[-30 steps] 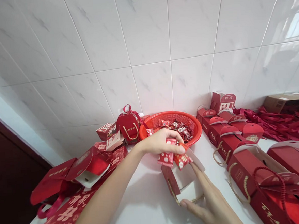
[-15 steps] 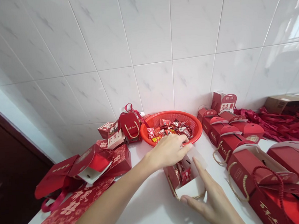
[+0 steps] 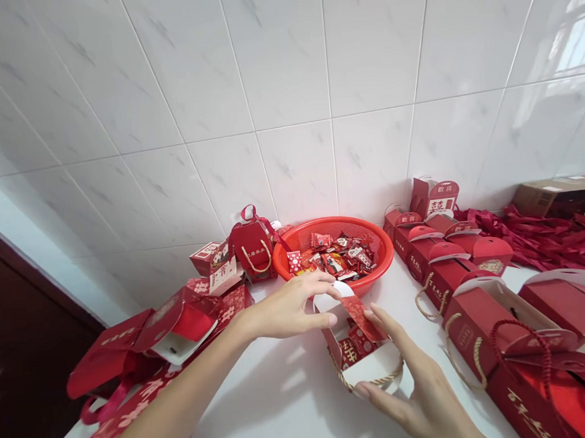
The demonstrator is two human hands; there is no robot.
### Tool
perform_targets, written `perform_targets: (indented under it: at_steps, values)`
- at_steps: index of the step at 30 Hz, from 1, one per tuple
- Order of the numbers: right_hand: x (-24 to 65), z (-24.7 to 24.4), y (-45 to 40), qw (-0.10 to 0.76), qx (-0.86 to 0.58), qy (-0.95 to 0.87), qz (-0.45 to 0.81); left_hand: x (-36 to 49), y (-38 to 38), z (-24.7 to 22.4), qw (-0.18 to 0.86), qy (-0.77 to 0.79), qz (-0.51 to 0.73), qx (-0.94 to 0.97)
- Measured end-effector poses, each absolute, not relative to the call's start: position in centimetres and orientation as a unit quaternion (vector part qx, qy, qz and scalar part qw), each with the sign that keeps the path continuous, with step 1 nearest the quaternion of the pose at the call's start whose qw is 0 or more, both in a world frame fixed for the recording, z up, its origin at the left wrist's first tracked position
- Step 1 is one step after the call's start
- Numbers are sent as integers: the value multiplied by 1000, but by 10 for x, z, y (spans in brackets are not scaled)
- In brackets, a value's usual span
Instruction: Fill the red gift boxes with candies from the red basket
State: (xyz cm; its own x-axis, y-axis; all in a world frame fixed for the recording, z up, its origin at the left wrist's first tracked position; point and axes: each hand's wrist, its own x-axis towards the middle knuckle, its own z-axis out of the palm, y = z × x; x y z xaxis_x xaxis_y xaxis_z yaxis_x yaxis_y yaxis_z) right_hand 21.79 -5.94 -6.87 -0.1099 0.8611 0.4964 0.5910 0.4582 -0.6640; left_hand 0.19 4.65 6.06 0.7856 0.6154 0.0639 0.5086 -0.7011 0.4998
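While the right hand (image 3: 424, 383) held the small gift box (image 3: 368, 368) (clock centre), thumb at its near end, fingers along the red flap (image 3: 362, 317) at 2 o'clock, the left hand (image 3: 296, 305) hung at 10 o'clock, grip loose with nothing in it, fingertips by the white flap (image 3: 343, 289). Main risk, my read: the red flap could snag wrapped candies (image 3: 358, 343) if they sat uneven. A one-sided push could crease the card or skid the box on the tabletop (image 3: 265, 408); the rope handle (image 3: 378, 380) could catch under a flap. Containers: box had mostly red candies low inside; the basket (image 3: 386, 260) at 12 o'clock had loose mixed sweets (image 3: 358, 254). Red boxes (image 3: 449, 275) stood at 1 to 4 o'clock, contents not readable from that angle.
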Motion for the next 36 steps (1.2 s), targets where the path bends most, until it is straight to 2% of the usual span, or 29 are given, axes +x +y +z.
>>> perform_targets:
  at_steps: [10,16,20,27,32,36]
  values:
    - [222,-67,-56,389,-488,-763,172,-5,42,41,286,315,176,888]
    - [222,-70,-57,376,-473,-773,194,14,36,16,208,356,191,891]
    - [221,-67,-57,403,-453,-775,179,25,31,-2,167,390,188,886]
    - [214,-59,-57,483,-504,-693,178,20,19,-10,246,343,277,863]
    - [213,-63,-53,481,-582,-631,178,21,1,-6,269,340,237,869]
    - [215,-61,-51,468,-586,-630,201,23,-8,0,288,321,206,878]
